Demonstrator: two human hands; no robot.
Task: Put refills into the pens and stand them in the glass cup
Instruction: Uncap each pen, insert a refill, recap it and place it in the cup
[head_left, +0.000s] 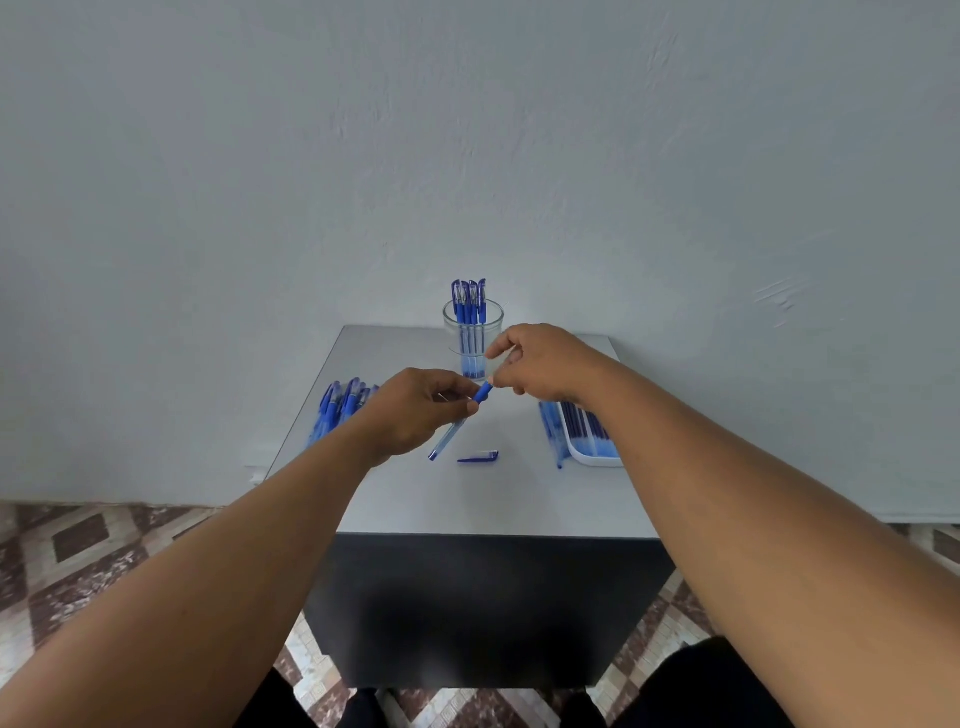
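Fingers (457, 397) of both raised hands apparently pinch one pen (457, 423).

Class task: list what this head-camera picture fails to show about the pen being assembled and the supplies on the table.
- Refill inside the pen: hidden by left hand and right hand.
- Pen pile: partly behind the left wrist; count unclear.
- White tray: far end under the right forearm.
- Cap: too small for detail.
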